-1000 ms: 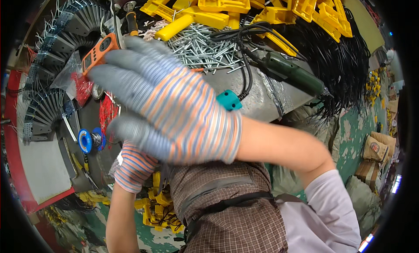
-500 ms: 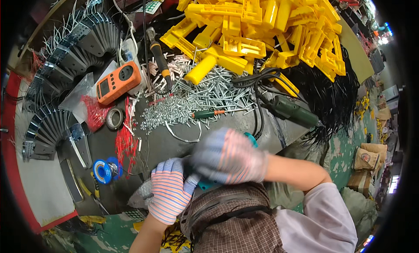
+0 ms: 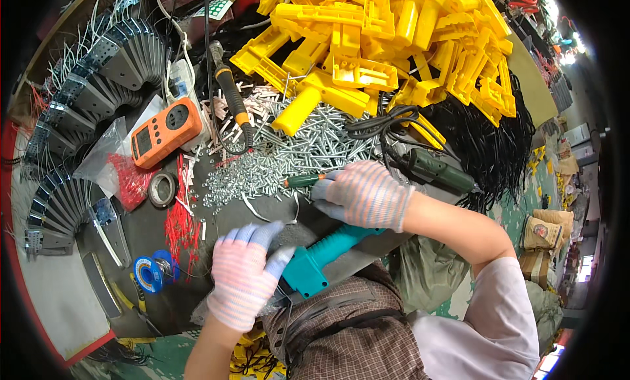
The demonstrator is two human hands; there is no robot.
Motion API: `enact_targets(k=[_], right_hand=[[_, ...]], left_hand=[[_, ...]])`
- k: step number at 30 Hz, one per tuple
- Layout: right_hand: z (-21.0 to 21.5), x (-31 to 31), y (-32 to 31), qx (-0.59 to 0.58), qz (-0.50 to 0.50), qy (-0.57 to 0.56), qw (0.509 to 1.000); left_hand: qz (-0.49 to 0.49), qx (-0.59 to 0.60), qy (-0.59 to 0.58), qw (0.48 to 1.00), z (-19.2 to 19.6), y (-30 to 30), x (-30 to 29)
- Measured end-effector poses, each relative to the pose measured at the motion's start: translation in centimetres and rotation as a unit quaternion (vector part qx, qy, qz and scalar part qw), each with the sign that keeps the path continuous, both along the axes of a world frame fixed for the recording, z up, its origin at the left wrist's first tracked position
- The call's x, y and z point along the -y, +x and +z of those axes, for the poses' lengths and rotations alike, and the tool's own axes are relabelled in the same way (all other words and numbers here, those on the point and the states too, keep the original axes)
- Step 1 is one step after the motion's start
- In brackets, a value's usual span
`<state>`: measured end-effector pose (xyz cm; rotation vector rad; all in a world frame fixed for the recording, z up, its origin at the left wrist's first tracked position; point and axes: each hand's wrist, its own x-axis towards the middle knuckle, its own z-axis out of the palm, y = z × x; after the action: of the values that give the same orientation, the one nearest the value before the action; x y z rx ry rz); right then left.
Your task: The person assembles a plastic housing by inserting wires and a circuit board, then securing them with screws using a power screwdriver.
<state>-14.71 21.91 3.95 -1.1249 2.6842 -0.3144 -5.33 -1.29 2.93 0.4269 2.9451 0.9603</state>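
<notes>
My left hand [image 3: 244, 275], in a striped glove, is at the left end of a teal plastic tool housing [image 3: 338, 247]. Its fingers point away from me and its thumb lies apart from them, against the housing's edge. The housing rests at the bench's near edge, its right end partly under my right arm. My right hand [image 3: 364, 195], gloved likewise, hovers over the bench above the housing, fingers loosely apart. Its fingertips reach the orange end of a green-handled screwdriver [image 3: 303, 181], whose shaft is hidden beneath the hand. I see nothing held in that hand.
Beyond lie loose screws [image 3: 256, 173] and a heap of yellow plastic housings [image 3: 367, 45]. A green power screwdriver [image 3: 443, 171] and black cables [image 3: 508, 137] are at right. Left are an orange meter [image 3: 166, 132], a tape roll [image 3: 161, 188], a blue spool [image 3: 148, 275] and metal brackets [image 3: 62, 206].
My right hand has moved off the teal housing, up and away to the screwdriver, uncovering the housing. My left hand stays by the housing. The whole view has shifted slightly.
</notes>
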Motion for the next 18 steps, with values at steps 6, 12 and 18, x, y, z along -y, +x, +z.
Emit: enact_targets(k=[6,12,18], right_hand=[[-1.4,2.4,0.3,-0.058,0.025,0.039,0.997],[0.0,2.1,-0.2,0.013,-0.007,0.032,0.999],[0.8,-1.1,-0.7,0.131,-0.095,-0.065,0.985]], left_hand=[[-0.053,-0.037,-0.071,0.995,-3.2,-3.9,-0.8],[0.023,-0.109,-0.197,0.974,-3.3,-3.5,2.5],[0.16,-0.161,-0.181,0.957,-1.9,-0.7,6.1]])
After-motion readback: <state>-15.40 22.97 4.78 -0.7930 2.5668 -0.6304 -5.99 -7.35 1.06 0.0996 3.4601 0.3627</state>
